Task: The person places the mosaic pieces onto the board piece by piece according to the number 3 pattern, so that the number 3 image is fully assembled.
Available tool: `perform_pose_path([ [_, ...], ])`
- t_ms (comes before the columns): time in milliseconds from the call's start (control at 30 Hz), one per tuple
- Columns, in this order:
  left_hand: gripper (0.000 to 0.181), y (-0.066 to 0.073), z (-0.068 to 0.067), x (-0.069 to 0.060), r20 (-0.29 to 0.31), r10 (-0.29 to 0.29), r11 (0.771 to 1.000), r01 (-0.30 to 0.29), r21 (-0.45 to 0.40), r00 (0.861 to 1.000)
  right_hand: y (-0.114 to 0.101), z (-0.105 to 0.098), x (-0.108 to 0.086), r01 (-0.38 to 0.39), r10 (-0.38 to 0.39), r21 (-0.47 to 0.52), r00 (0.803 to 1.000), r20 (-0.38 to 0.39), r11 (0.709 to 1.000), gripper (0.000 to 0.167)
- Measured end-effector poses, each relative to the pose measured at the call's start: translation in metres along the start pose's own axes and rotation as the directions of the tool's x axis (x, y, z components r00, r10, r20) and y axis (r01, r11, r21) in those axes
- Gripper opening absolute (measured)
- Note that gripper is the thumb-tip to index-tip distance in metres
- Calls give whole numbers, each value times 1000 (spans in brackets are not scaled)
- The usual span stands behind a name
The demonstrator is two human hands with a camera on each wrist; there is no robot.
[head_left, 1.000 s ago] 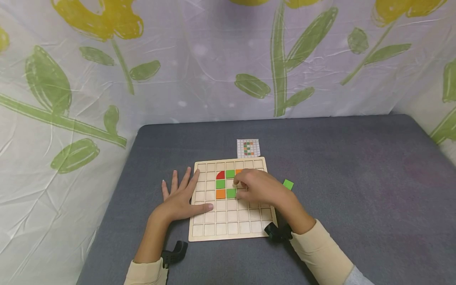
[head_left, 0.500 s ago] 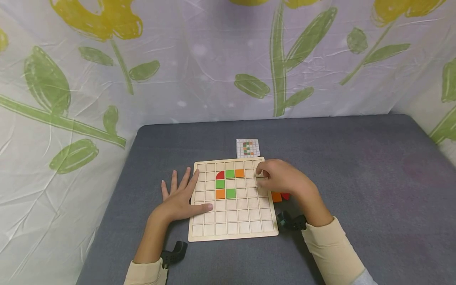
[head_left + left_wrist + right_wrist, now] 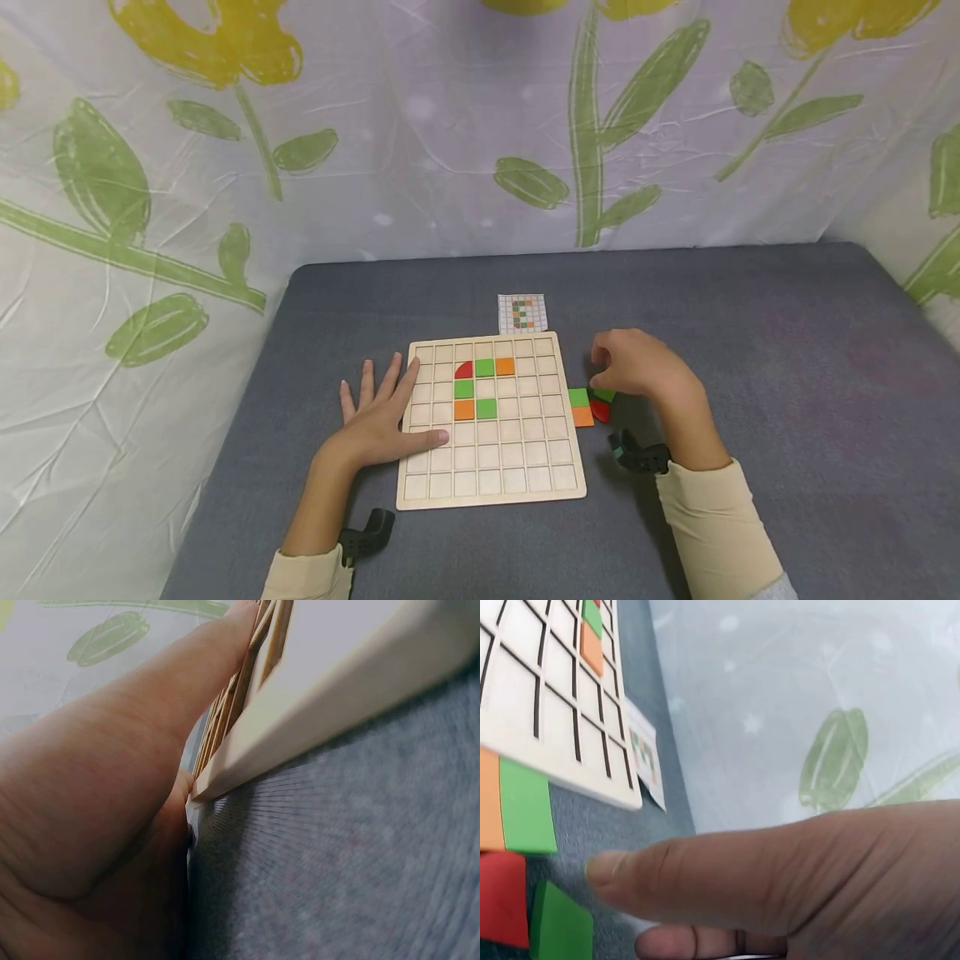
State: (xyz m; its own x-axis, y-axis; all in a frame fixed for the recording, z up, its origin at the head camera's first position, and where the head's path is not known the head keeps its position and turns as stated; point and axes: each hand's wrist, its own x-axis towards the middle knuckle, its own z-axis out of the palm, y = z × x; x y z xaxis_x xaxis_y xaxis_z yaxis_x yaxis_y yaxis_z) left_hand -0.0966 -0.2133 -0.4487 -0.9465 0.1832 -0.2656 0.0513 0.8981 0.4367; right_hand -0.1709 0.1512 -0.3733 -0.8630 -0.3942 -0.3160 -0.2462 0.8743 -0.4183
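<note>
My left hand (image 3: 375,421) lies spread at the left side of a wooden grid board (image 3: 487,482), its thumb resting over the cells. Set in the board are a red quarter-round tile (image 3: 464,369), green tiles (image 3: 484,367) and orange tiles (image 3: 505,366). Off the board's right edge my right hand (image 3: 641,362) hovers by loose tiles, with thumb and fingers bent and nothing seen between them. Those tiles are a green square (image 3: 526,806), an orange square (image 3: 582,417), a red tile (image 3: 502,900) and another green tile (image 3: 561,926), which looks tilted. The right palm is hidden.
A small printed card (image 3: 522,313) with a coloured grid pattern lies behind the board. The grey cloth-covered table (image 3: 750,350) reaches a flower-patterned curtain (image 3: 420,150) at the back and left. Each wrist wears a black camera mount (image 3: 637,454).
My right hand has moved right from the board to the loose tiles, uncovering an orange tile in the top coloured row. The left hand stays in place.
</note>
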Motion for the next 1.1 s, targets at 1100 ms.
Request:
perform_pose_path([
  [1100,122,7,-5,-4,-13,7,1000,-7,-15,1000,11,12,8,-42,32,-80,992,-122,996,37],
])
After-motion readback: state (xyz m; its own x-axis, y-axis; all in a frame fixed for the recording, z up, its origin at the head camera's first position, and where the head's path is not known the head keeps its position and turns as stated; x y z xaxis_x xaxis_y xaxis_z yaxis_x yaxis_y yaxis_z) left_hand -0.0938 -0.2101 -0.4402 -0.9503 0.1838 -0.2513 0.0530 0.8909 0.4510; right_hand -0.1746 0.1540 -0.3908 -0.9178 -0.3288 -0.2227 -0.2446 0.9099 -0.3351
